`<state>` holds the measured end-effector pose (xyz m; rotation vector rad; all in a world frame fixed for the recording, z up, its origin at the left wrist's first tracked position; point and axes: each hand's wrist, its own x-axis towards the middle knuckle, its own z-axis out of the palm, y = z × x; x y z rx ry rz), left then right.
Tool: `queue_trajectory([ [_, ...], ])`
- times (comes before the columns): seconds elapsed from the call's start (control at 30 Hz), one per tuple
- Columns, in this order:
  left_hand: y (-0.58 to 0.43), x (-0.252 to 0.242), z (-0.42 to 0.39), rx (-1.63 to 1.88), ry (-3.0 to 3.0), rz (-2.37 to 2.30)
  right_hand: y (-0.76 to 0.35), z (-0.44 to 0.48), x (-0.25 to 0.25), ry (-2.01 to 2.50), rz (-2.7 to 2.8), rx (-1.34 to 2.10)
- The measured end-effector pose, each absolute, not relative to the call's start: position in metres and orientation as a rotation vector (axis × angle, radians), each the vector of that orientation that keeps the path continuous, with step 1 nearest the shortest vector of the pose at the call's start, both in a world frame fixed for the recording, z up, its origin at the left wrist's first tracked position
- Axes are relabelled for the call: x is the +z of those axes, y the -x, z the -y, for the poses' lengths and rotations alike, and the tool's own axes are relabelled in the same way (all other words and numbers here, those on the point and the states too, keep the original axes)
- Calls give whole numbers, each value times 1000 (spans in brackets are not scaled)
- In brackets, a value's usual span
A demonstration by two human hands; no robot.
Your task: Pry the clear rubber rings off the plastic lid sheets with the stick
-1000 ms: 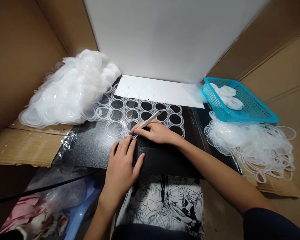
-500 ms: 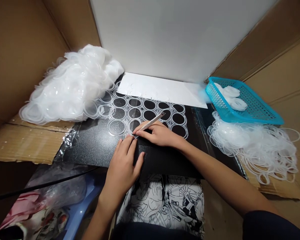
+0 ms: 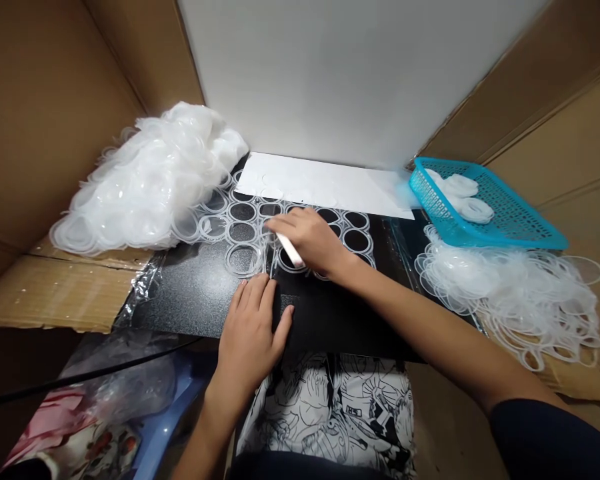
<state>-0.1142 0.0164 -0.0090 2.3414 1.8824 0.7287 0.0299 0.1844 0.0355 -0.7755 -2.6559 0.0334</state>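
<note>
A translucent plastic sheet of joined white-rimmed rings (image 3: 243, 231) lies on the black work surface (image 3: 180, 287). My left hand (image 3: 250, 327) rests palm down at the sheet's near edge, fingers stretched out and thumb apart. Closed over the middle of the rings, my right hand (image 3: 313, 240) grips a slim white pen-shaped tool (image 3: 290, 250). The tool's rear end points toward me, and its working tip is hidden by the fingers. Beside those fingertips, a bit of clear film looks blurred; whether it is pinched I cannot tell.
A large heap of translucent rings (image 3: 140, 180) stands at the left. White paper (image 3: 320, 180) lies behind the ring sheet. At the right sits a blue basket (image 3: 515, 207) with several white ring stacks (image 3: 475, 208), and loose ring offcuts (image 3: 520, 293) in front. Cardboard walls (image 3: 555, 113) flank the surface.
My right hand has moved up and away from the near row of rings, and the tool has swung so its rear end points toward me. My left hand has stayed nearly in place.
</note>
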Motion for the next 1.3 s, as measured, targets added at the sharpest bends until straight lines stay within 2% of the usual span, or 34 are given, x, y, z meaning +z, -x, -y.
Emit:
queue_trajectory([
  [0.1,114,-9,-17,734,-2346,-1893,-19,-215,52,875,2601,166],
  [0.27,111,-10,-19,756,-2343,-1892,-12,-265,59,1173,2467,55],
  [0.33,112,-9,-18,798,-2321,-1865,-11,-274,58,1216,2366,142],
  [0.5,128,-4,-9,967,-2208,-1890,-2,-231,55,898,2319,863],
  [0.6,141,-2,-4,846,-2228,-1994,2,-189,45,724,2406,1229],
  [0.67,147,-2,-2,777,-2242,-2010,2,-172,37,694,2409,1350],
  [0.8,151,-3,-1,766,-2265,-1993,3,-163,26,688,2411,1356],
  [1.17,155,-1,0,730,-2199,-1965,10,-156,22,568,2514,1032],
  [1.3,160,-2,0,810,-2162,-1916,9,-153,21,621,2453,1062],
])
